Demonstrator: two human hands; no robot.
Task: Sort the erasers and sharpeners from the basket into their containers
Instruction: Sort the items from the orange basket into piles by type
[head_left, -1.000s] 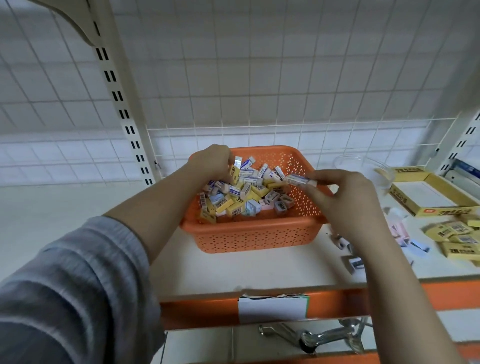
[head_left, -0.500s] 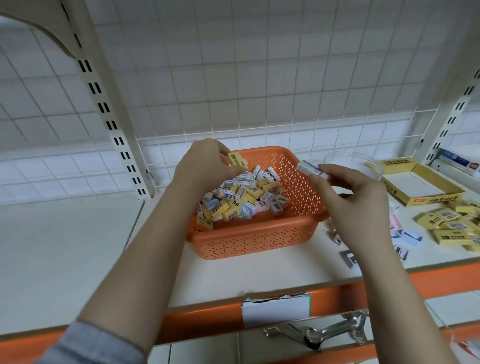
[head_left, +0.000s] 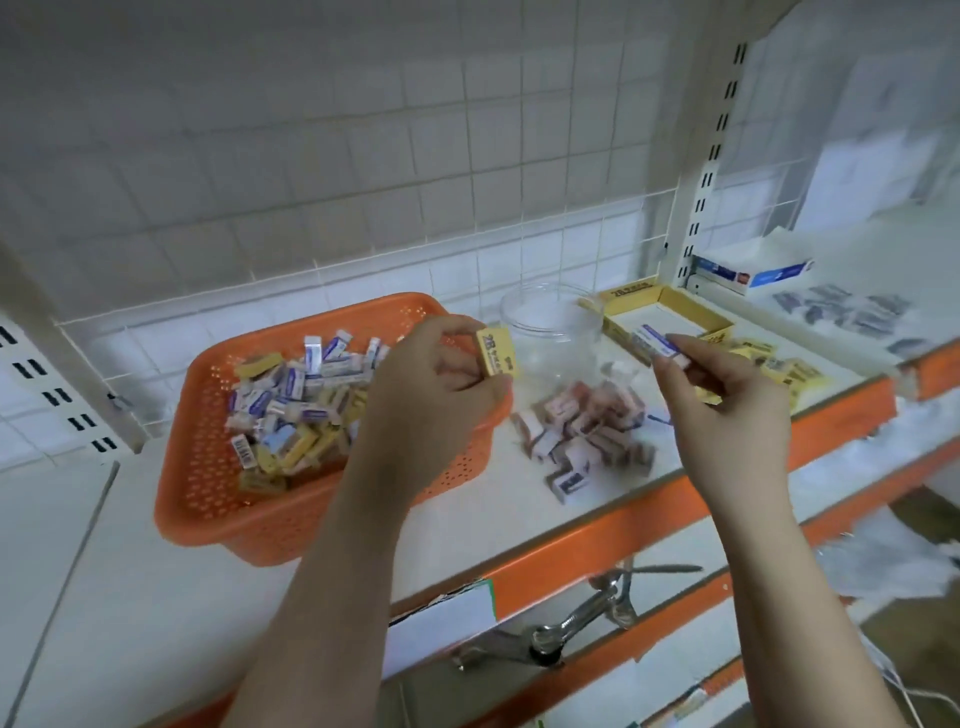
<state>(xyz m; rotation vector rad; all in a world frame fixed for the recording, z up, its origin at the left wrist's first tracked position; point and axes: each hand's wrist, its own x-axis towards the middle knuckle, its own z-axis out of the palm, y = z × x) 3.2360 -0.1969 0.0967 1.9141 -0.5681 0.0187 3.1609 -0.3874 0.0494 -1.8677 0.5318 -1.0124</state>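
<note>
A white wire grid panel (head_left: 322, 156) backs a white shelf (head_left: 156, 597) with an orange front edge (head_left: 597, 535). A slotted white upright (head_left: 711, 171) stands at the right, with another at the far left (head_left: 57, 395). A lower shelf (head_left: 675, 654) shows beneath. The light is soft and even.

White shelf (head_left: 519, 499), orange basket (head_left: 218, 499), clear jar (head_left: 545, 317), yellow box (head_left: 670, 304), loose erasers (head_left: 587, 436)

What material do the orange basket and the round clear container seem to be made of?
Orange basket: likely moulded plastic, matt, with small holes punched through its walls. Round clear container: transparent with a faint sheen, so plastic or glass; the picture does not settle which.
</note>
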